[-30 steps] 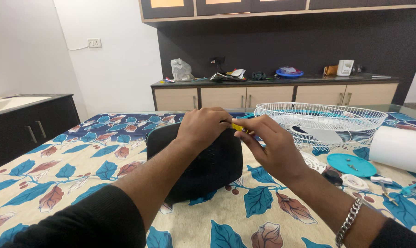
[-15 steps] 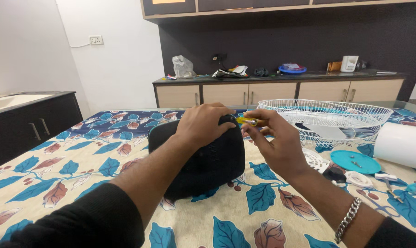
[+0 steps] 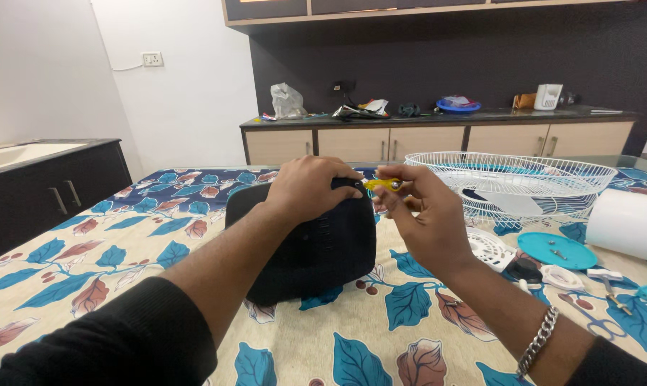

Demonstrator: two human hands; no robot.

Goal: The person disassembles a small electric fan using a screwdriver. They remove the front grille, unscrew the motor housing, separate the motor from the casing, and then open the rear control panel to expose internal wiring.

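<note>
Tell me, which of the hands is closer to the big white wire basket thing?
Right. The right hand sits just beside the white wire fan guard, pinching a yellow tool. The left hand rests farther away on the black case.

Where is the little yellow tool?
In the head view, the small yellow-handled tool is pinched in the right hand, just right of the left hand, atop the black rounded case.

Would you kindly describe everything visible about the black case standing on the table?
The black case is a rounded, box-like pouch with a matt, fabric-like surface and faint ribbing down its front. It stands upright on the leaf-patterned tablecloth, near the white wire fan guard. The left hand grips its top edge; the right hand pinches a small yellow piece at its top right corner. Its back is hidden.
</note>
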